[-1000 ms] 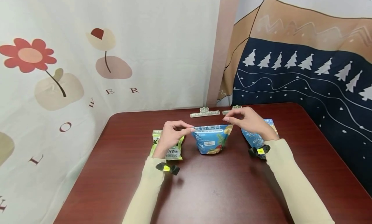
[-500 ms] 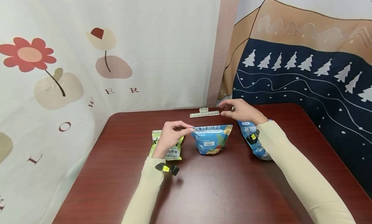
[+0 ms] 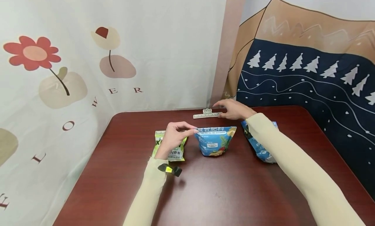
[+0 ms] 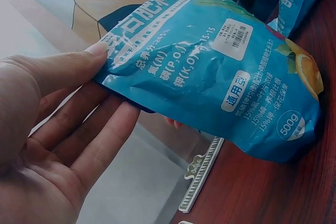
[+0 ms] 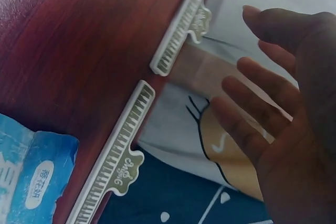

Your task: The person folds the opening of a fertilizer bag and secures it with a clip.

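My left hand [image 3: 173, 137] pinches the upper left corner of a blue fertilizer pouch [image 3: 213, 144], which stands on the table. The left wrist view shows its thumb in front of the pouch [image 4: 210, 72] and fingers behind. At the table's back, my right hand [image 3: 234, 109] is spread beside a bag clip [image 3: 207, 114] with a piano-key pattern, fingertips close to its right end. In the right wrist view nothing lies between thumb and fingers of the hand [image 5: 278, 98]. A second clip [image 5: 115, 156] appears there, lined up with the first clip [image 5: 181, 27]; the hand hides it from the head camera.
A green packet [image 3: 177, 154] with a clip along its top lies left of the pouch, partly behind my left hand. Another blue pouch [image 3: 260, 149] lies to the right, partly under my right sleeve. Printed curtains hang behind the dark red table [image 3: 216, 190].
My right hand has left the pouch's right corner and moved back and left to the clip. My left hand keeps its pinch on the pouch. The head view has shifted slightly.
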`<state>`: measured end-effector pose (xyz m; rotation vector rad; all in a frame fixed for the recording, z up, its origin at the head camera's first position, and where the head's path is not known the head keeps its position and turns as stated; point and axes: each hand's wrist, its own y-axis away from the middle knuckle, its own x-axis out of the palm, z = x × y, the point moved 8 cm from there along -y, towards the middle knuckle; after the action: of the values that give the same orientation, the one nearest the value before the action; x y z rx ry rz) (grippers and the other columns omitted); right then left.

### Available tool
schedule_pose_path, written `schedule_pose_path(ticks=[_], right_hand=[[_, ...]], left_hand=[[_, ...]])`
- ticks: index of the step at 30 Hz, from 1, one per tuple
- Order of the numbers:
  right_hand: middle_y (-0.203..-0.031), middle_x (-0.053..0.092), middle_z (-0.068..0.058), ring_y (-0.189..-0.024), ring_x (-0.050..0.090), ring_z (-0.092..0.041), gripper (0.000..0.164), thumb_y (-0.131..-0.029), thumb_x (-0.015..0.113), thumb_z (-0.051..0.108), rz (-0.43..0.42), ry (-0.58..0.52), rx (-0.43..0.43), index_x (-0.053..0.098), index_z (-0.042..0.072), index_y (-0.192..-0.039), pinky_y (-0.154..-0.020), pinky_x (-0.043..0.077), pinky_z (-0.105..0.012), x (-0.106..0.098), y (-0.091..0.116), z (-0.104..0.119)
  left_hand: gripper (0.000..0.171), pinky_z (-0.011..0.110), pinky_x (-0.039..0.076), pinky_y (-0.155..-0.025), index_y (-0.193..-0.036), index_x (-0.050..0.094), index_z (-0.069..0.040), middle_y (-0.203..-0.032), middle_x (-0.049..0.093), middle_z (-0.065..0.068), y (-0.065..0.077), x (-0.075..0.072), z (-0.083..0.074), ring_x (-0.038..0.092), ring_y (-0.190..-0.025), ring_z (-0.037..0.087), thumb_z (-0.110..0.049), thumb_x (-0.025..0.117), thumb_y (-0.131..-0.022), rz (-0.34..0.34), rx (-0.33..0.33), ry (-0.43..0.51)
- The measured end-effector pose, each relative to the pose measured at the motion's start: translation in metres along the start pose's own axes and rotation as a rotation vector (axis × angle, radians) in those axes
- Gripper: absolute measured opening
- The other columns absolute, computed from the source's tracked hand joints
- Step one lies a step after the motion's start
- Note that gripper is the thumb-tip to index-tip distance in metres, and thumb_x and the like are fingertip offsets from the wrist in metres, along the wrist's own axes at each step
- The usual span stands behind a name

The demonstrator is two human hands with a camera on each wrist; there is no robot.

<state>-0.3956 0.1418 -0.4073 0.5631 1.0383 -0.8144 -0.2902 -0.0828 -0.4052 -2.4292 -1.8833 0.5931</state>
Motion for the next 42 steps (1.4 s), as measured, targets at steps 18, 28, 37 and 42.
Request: schedule_pose_path(ticks=[18, 28, 37, 42], right_hand=[[-0.154, 0.050, -0.017, -0.143, 0.046, -0.037, 0.061, -0.098, 0.069, 0.020, 0.127, 0.163, -0.022, 0.046, 0.014, -0.154, -0.116, 0.040, -0.055, 0.031, -0.052, -0.002], [-0.155, 0.049, -0.017, -0.144, 0.046, -0.036, 0.060, -0.100, 0.066, 0.019, 0.158, 0.202, 0.009, 0.044, 0.015, -0.156, -0.117, 0.041, -0.052, 0.044, -0.062, -0.013], [-0.150, 0.056, -0.016, -0.139, 0.052, -0.034, 0.052, -0.100, 0.065, 0.010, 0.082, 0.197, 0.001, 0.052, 0.011, -0.150, -0.115, 0.044, -0.050, 0.049, -0.062, -0.015], [-0.146, 0.059, -0.017, -0.136, 0.055, -0.032, 0.050, -0.099, 0.066, 0.009, 0.059, 0.217, 0.008, 0.053, 0.009, -0.148, -0.113, 0.046, -0.048, 0.050, -0.063, -0.015]], left_hand=[[0.015, 0.026, 0.034, -0.053, -0.096, 0.083, -0.017, -0.093, 0.080, 0.000, -0.006, -0.001, -0.001, 0.061, -0.079, 0.014, -0.028, 0.085, -0.086, 0.005, 0.014, -0.017], [0.014, 0.026, 0.032, -0.053, -0.096, 0.083, -0.014, -0.096, 0.080, 0.007, -0.005, -0.001, 0.000, 0.061, -0.079, 0.014, -0.025, 0.085, -0.086, 0.001, 0.004, 0.009], [0.012, 0.025, 0.038, -0.057, -0.096, 0.083, -0.017, -0.096, 0.080, 0.004, -0.003, 0.001, 0.001, 0.064, -0.082, 0.015, -0.025, 0.085, -0.086, 0.007, 0.005, 0.008], [0.012, 0.025, 0.040, -0.059, -0.096, 0.083, -0.017, -0.096, 0.080, 0.005, -0.002, 0.001, 0.002, 0.065, -0.084, 0.014, -0.024, 0.084, -0.087, 0.006, 0.005, 0.000]])
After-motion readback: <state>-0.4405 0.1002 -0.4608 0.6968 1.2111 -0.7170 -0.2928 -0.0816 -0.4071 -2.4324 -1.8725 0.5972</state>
